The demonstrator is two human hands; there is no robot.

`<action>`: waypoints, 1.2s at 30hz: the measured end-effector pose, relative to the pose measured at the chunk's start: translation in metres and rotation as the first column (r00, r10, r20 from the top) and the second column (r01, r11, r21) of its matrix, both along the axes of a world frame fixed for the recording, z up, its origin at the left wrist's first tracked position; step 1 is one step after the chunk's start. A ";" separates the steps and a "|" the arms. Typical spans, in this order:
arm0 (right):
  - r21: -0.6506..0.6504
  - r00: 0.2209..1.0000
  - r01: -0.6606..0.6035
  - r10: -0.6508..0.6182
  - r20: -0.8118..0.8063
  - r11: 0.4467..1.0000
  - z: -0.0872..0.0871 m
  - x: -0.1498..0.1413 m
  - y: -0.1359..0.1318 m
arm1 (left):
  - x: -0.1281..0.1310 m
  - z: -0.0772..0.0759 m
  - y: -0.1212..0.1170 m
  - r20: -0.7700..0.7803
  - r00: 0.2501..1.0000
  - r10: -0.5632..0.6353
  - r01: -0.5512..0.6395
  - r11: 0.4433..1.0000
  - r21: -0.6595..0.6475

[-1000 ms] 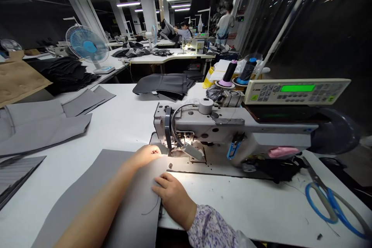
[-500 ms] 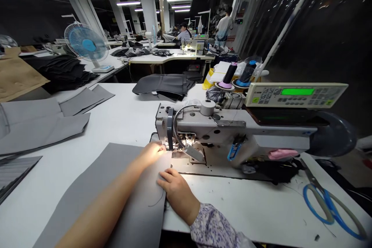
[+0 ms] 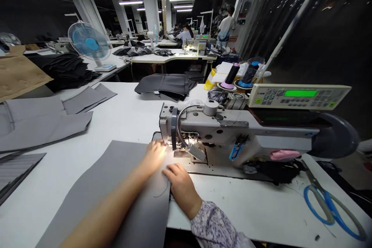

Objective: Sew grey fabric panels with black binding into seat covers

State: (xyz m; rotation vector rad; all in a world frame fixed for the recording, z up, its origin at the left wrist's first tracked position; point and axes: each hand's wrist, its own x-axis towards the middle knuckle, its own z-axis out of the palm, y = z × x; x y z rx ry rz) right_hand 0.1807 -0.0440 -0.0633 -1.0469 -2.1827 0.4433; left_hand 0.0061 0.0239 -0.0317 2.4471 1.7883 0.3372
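A large grey fabric panel [image 3: 95,190] lies on the white table, its upper right corner at the lit needle area of the sewing machine [image 3: 217,128]. Close to the presser foot, my left hand [image 3: 154,155] is closed at the panel's top edge, fingers bent; its fingertips are partly lost in the lamp's glare. My right hand [image 3: 183,190] is closed on the panel's right edge, with fingers on top and the thumb hidden. A loose dark thread [image 3: 161,193] trails over the panel between my forearm and right hand.
Blue-handled scissors [image 3: 328,205] lie at the right, and blue snips [image 3: 236,149] hang on the machine. Grey pieces [image 3: 46,124] lie at the left. Behind are dark stacked pieces [image 3: 164,85], thread cones [image 3: 232,75], a control panel [image 3: 299,97] and a fan [image 3: 90,42]. People are farther back.
The whole view has shifted slightly. My left hand sits a little lower against the machine and more of its fingers shows. My right hand remains at the panel's right edge.
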 end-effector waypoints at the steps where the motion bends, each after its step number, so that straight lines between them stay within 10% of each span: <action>1: -0.042 0.998 0.068 -0.068 -0.008 0.997 0.002 0.004 -0.007 | 0.002 -0.003 -0.016 -0.013 1.000 -0.011 0.011 1.000 -0.006; 7: -0.238 0.988 -0.059 0.023 -0.153 0.970 0.009 0.021 -0.053 | 0.009 -0.006 -0.074 -0.006 1.000 0.009 -0.009 0.997 -0.077; 23: -0.134 0.994 0.106 -0.101 0.040 0.985 0.000 0.011 -0.028 | 0.010 0.009 -0.031 -0.090 0.994 -0.069 0.057 0.990 -0.130; 36: -0.013 0.988 0.116 -0.114 0.100 0.993 -0.005 0.008 -0.008 | 0.007 -0.009 -0.034 -0.077 0.997 -0.021 0.018 0.999 -0.040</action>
